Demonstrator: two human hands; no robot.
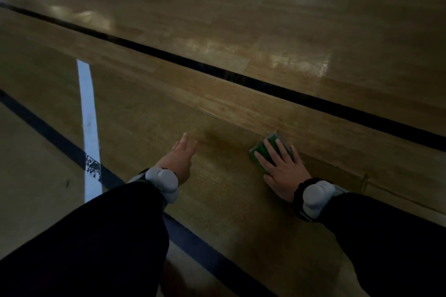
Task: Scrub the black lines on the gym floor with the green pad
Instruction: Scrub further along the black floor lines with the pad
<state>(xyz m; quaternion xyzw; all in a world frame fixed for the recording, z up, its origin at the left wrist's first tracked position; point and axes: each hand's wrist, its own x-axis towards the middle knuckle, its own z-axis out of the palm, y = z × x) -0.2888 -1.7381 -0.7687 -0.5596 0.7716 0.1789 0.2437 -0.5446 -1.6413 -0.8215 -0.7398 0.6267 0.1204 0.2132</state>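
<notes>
The right hand lies flat with straight fingers pressing the green pad onto bare wood at four o'clock, short of the black line toward twelve, while the open left hand seemingly braces on the floor.

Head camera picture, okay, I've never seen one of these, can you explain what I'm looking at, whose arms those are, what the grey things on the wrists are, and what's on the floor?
This is one picture from a camera worn on a person's head, looking forward and down, so the two dark-sleeved arms are the wearer's own. The right hand presses flat on a green pad lying on the wooden gym floor. The left hand holds nothing, fingers straight, reaching toward the floor. Each wrist carries a grey wrist device; its purpose isn't visible. A thin black line crosses ahead of the pad, a wider dark line runs at left, and a white line crosses it.
</notes>
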